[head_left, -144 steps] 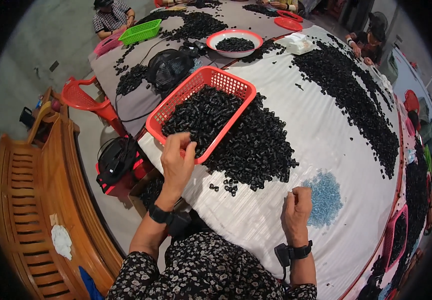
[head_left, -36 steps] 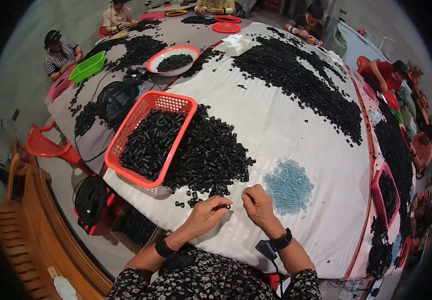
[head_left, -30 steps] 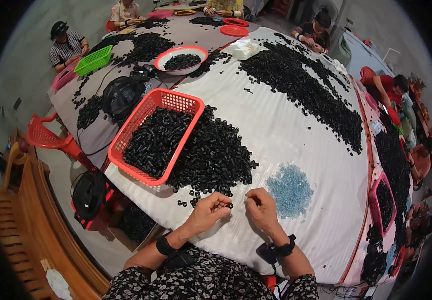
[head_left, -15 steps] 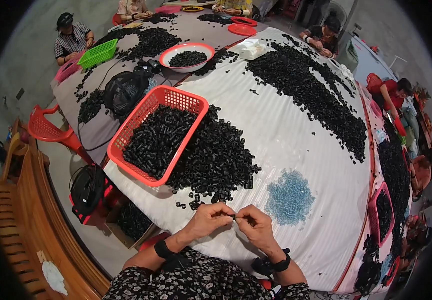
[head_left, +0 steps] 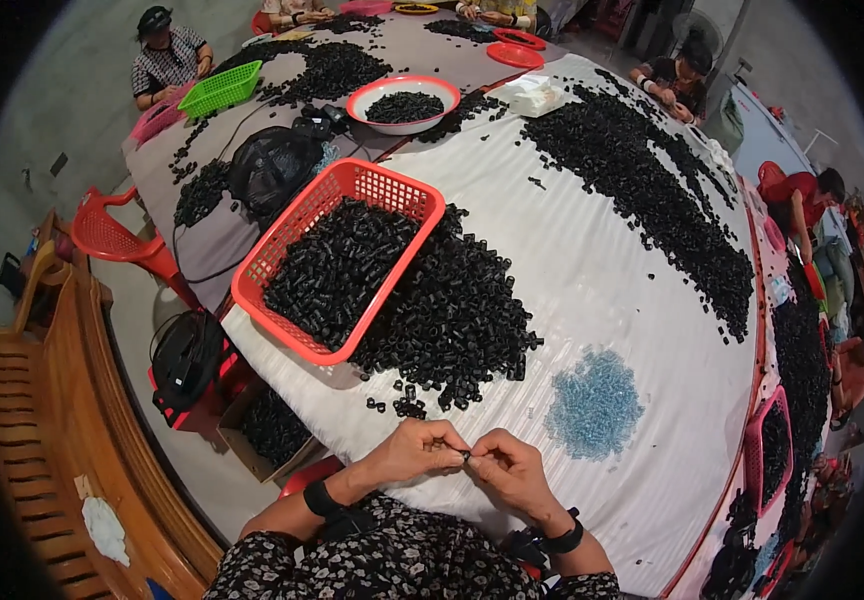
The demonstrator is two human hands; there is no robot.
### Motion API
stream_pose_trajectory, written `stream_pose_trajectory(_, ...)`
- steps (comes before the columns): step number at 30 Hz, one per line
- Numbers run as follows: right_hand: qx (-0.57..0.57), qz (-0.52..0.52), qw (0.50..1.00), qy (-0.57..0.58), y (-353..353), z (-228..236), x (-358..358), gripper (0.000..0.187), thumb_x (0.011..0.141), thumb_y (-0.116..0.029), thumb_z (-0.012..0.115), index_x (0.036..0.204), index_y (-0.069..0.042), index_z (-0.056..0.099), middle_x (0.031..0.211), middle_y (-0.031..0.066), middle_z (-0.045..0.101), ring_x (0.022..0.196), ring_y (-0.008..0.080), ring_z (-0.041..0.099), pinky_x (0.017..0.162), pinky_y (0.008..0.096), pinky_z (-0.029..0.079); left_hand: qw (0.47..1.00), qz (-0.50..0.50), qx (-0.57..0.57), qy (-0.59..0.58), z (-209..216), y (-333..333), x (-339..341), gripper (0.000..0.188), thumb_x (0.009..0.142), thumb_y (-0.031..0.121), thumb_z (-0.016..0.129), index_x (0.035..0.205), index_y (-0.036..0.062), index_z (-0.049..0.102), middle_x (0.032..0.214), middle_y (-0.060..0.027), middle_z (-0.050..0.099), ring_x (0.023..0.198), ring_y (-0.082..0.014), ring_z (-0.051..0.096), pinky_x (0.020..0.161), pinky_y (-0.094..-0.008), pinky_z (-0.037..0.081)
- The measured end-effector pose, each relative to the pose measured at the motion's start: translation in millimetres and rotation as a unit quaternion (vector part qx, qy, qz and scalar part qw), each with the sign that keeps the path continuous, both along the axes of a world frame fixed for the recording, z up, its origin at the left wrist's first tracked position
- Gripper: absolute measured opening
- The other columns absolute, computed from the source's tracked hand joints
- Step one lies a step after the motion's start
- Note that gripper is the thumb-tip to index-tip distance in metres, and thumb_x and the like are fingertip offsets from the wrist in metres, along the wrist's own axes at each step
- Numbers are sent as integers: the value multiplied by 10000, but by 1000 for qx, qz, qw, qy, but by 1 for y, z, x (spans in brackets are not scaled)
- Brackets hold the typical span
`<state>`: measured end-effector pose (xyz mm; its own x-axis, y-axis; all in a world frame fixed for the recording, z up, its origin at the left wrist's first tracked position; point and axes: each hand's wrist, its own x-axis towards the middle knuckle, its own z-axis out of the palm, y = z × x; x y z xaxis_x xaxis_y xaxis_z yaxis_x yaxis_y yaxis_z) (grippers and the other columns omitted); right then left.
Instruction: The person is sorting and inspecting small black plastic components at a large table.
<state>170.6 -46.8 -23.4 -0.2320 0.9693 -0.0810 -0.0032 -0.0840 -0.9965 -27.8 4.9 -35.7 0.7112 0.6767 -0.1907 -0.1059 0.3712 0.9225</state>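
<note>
Small black plastic piece point(head_left: 467, 457) is pinched between the fingertips of the left hand point(head_left: 414, 452) and the right hand point(head_left: 510, 470), which are closed together over the near edge of the white cloth-covered table point(head_left: 602, 300), just below the red basket. Both hands are curled nearly shut, fingertips touching at the piece.

One red rectangular plastic mesh basket point(head_left: 337, 258) is seen above and left of the hands, filled with small black plastic pieces. A loose heap of the same black pieces point(head_left: 452, 320) is spread against the basket's right side, touching it. One small pile of pale blue translucent pieces point(head_left: 594, 405) lies to the right of that heap, well apart from the basket.

Beyond the basket, one round white bowl with a red rim point(head_left: 404, 104) is seen, holding black pieces. One green plastic mesh basket point(head_left: 218, 89) stands farther left of the bowl; its contents cannot be made out. One long band of black pieces point(head_left: 652, 200) runs to the right of the red basket. One red plastic chair point(head_left: 117, 238) stands left of the basket, off the table.
</note>
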Motion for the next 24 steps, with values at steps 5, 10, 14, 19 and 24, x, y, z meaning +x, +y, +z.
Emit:
stream_pose_trajectory(5, -44, -34, 998, 16, 3, 11, -2, 61, 858, -51, 614, 881, -8, 578, 707, 9, 560, 580, 36, 474, 498, 183, 379, 997, 31, -65, -40, -4, -3, 7, 156, 855, 75, 641, 919, -60, 598, 797, -92, 636, 704, -114, 588, 627, -246, 488)
stream_pose_trajectory(10, -153, -25, 980, 122, 4, 3, 4, 80, 844, -47, 637, 857, -2, 572, 691, 13, 567, 562, 50, 486, 489, 189, 388, 999, 4, -37, -32, -8, -6, 5, 149, 846, 79, 654, 922, -43, 614, 800, -77, 647, 714, -101, 598, 636, -233, 494)
stream_pose_trajectory(14, -226, 16, 957, 181, 6, -3, 6, 113, 829, -56, 663, 846, -4, 564, 684, 21, 556, 551, 66, 492, 480, 194, 399, 997, 0, 58, 57, -8, -6, 5, 143, 838, 85, 666, 926, -22, 631, 810, -55, 659, 731, -83, 608, 650, -213, 497)
stream_pose_trajectory(19, -245, 18, 937, 249, 4, -2, 0, 120, 839, -67, 654, 845, -12, 548, 673, 17, 537, 541, 65, 480, 476, 195, 395, 997, 15, 63, 37, -4, -8, 1, 138, 838, 82, 666, 927, -17, 632, 813, -50, 661, 742, -78, 606, 654, -210, 496)
stream_pose_trajectory(24, -184, -18, 978, 101, 7, 25, -5, 114, 888, -106, 592, 838, -27, 528, 682, 7, 533, 536, 53, 467, 462, 192, 370, 989, 64, 128, 44, 13, -7, 5, 95, 832, 66, 645, 890, -7, 622, 795, -23, 630, 707, -59, 569, 622, -206, 465)
